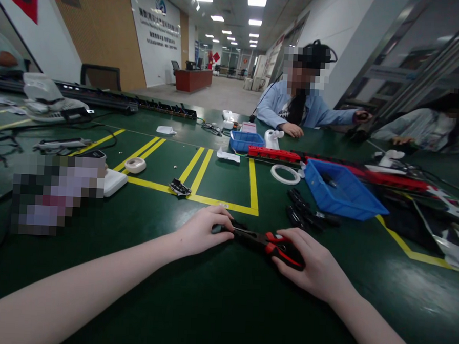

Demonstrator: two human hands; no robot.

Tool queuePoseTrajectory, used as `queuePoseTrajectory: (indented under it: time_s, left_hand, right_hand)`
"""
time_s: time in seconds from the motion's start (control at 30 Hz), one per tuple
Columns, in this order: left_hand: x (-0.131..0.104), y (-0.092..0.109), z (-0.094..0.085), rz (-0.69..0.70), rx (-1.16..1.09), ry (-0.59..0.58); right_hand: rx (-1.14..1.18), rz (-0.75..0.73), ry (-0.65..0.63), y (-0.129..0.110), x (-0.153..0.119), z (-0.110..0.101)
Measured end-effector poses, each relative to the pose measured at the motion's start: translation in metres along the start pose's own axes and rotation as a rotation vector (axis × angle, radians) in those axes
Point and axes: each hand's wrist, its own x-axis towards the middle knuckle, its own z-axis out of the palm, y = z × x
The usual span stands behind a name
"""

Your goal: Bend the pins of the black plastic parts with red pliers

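Observation:
My right hand (311, 258) is wrapped round the red and black handles of a pair of pliers (274, 246) above the green table. The pliers' jaws point left, toward my left hand (207, 230), whose thumb and fingers pinch a small dark part (221, 228). Jaws and part meet near the left fingertips; whether the jaws bite on it is too small to tell. Several black pieces (304, 212) lie behind my right hand. Beyond my left hand, a small black and silver part (180, 187) rests on the yellow tape.
A blue bin (342, 190) stands at the right, with a white ring (286, 174) beside it. Farther back are a smaller blue tray (247, 141) and a red strip (274, 154). A white box (113, 183) and tape roll (135, 165) lie left. Two people sit across the table.

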Motion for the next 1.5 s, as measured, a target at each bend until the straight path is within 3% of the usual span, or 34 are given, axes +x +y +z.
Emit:
queuePoseTrajectory:
  time_s: [0.8,1.5]
  left_hand:
    - [0.000,0.004,-0.002,-0.021,0.024,-0.029]
    - [-0.004,0.007,0.000,-0.007,0.113,-0.050]
  right_hand:
    - [0.064,0.024,0.019,0.011,-0.007,0.004]
    - [0.068,-0.041,0.050,-0.005,-0.004,-0.001]
